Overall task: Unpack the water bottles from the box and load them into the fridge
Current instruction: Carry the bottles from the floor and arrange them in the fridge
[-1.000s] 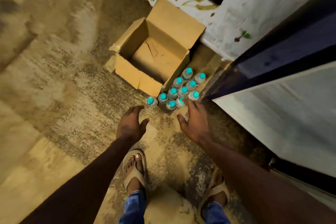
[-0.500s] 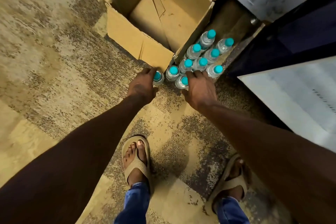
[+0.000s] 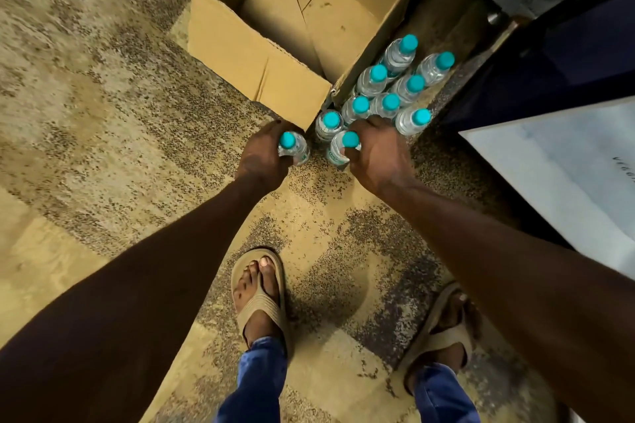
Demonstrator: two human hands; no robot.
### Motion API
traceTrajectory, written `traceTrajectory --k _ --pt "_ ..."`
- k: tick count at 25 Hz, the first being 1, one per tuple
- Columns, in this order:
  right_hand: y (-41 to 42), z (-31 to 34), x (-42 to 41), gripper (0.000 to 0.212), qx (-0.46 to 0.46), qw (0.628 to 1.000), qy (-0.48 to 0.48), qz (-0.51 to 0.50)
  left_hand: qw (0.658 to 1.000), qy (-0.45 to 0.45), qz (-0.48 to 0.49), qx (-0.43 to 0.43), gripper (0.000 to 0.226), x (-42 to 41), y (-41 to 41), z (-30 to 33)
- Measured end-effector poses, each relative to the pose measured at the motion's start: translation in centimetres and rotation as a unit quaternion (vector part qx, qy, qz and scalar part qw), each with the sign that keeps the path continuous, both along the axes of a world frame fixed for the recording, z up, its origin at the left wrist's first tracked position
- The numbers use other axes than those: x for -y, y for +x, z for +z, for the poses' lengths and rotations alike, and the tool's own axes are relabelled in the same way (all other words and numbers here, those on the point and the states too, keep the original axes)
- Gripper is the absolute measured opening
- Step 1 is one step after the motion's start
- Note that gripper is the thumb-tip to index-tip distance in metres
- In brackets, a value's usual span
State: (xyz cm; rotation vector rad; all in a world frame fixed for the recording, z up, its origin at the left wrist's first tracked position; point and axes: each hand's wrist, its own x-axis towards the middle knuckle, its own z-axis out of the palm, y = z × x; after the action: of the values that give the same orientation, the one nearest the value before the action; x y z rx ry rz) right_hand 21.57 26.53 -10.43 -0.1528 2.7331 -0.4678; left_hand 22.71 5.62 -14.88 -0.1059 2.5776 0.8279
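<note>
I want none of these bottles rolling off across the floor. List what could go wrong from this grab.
1. The right hand grips a bottle pressed against the standing cluster; lifting it at a tilt may topple its neighbours.
2. The left hand holds its own bottle close to the cardboard box corner, so it could catch there.
3. With both hands full, neither is free to steady a tipping bottle.

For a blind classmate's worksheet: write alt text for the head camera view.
Seen from above, the left hand and right hand each grip a teal-capped water bottle from a cluster standing on the floor beside an open, empty cardboard box.
</note>
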Motion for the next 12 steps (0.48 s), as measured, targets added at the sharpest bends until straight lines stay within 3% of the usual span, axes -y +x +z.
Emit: traceTrajectory --k 4,7,12 --pt "0.9 3.0 -1.6 0.033 0.056 0.976 -0.19 -0.086 0.98 0.185 0.061 0.033 0.049 2.3 2.9 2.1" --pt "1.8 5.8 -2.6 0.023 0.182 0.885 -0.392 -0.171 0.913 0.347 0.184 0.115 0.044 2.8 3.4 5.7" --pt "2.5 9.6 -1.9 0.024 0.209 0.786 -0.508 -0.285 0.864 0.426 0.22 0.155 0.031 1.1 4.1 12.7"
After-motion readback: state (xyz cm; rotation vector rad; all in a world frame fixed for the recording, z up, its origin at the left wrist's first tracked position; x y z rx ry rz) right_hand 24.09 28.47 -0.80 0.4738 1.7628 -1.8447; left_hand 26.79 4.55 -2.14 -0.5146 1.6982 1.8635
